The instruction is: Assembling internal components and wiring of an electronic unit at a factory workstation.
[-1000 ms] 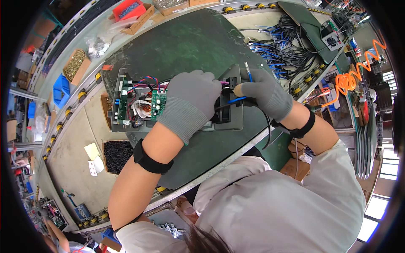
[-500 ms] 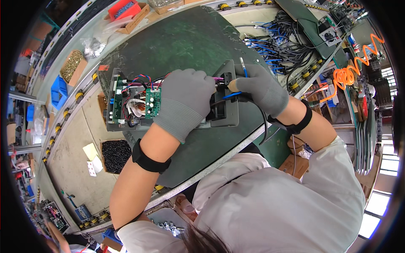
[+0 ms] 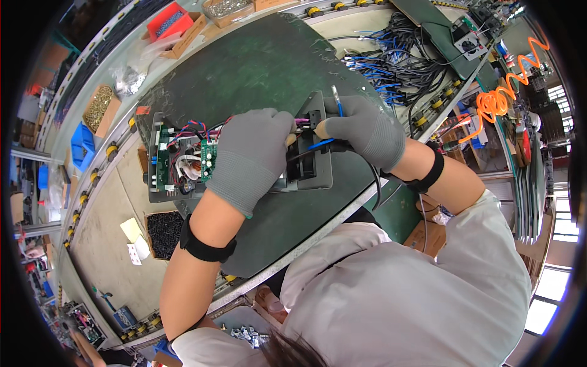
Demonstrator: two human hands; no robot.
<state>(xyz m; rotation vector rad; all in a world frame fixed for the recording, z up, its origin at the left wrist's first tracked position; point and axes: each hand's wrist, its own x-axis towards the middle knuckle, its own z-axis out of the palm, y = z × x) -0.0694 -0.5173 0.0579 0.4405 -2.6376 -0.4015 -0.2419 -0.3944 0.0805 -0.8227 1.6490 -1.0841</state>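
Note:
An open grey metal chassis (image 3: 321,177) lies on the dark green work mat, with a green circuit board (image 3: 208,160) and coloured wires inside it. My gloved left hand (image 3: 254,153) reaches over the chassis middle with its fingers curled down. Its fingertips are mostly hidden, so what they hold cannot be made out. At the chassis' right end, my gloved right hand (image 3: 367,131) pinches a black cable (image 3: 375,183) with blue-sheathed wire ends. One blue wire (image 3: 338,101) sticks up past the fingers; another points left toward the black socket part (image 3: 302,162) in the chassis.
A bundle of black cables with blue ends (image 3: 403,58) lies at the far right. Around the mat (image 3: 244,67) stand a red bin (image 3: 168,21), a blue bin (image 3: 82,147), and boxes of small parts (image 3: 165,235). An orange coiled hose (image 3: 492,104) hangs at right.
The whole view has shifted slightly. My left thumb now shows at the edge of the black socket part. My right hand keeps its pinch on the cable beside the chassis' end.

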